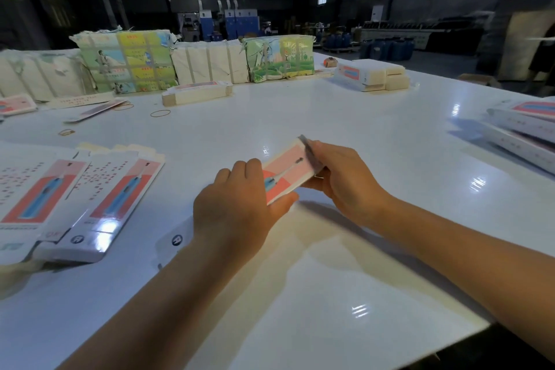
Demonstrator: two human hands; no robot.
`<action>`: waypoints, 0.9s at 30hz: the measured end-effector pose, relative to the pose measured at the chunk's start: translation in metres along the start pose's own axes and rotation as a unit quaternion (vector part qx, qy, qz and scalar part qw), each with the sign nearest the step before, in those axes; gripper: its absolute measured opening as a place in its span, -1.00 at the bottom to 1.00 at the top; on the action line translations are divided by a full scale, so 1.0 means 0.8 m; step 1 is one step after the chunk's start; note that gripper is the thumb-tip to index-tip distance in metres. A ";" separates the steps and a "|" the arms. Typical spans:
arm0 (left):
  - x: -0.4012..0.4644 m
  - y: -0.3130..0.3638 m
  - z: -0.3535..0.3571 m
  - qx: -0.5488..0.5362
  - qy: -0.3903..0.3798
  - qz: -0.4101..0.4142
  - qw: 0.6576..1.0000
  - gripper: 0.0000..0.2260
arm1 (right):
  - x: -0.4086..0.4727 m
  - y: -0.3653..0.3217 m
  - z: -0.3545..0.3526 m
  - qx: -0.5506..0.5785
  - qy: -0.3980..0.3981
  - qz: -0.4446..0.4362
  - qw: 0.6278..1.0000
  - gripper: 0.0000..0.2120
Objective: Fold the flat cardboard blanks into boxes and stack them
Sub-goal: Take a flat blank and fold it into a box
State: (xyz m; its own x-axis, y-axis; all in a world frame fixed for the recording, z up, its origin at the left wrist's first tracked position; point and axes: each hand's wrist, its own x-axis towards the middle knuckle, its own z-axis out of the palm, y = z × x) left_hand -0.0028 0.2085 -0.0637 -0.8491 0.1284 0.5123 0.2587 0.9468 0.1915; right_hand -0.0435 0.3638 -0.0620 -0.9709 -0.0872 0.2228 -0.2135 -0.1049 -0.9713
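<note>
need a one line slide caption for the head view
Both hands, left hand and right hand, hold a pink box over the white table, flat blanks lying at left.

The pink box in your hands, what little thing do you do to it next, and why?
Probably press the end flap shut with the right hand. That hand is at the far end of the box, where a flap looks to stand up, blurred, while the left hand grips the near end. Once closed, it could likely join the folded boxes at the table's right edge.
</note>
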 end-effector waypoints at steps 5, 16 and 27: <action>-0.001 -0.003 -0.001 0.036 0.014 0.021 0.999 -0.27 | 0.004 0.004 -0.006 0.080 -0.011 0.013 0.997 -0.73; -0.002 -0.005 0.001 0.051 0.031 0.076 0.995 -0.33 | 0.006 0.004 -0.010 0.081 0.022 0.026 0.996 -0.64; -0.002 0.001 0.003 0.062 0.057 0.089 0.992 -0.35 | -0.016 0.008 0.002 -0.256 0.063 -0.158 0.951 -0.77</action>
State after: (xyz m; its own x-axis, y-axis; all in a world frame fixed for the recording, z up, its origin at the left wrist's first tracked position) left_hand -0.0021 0.2096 -0.0664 -0.7352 0.2691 0.6222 0.3347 0.9422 -0.0121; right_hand -0.0321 0.3627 -0.0707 -0.8480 -0.0080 0.5299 -0.4898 0.3940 -0.7777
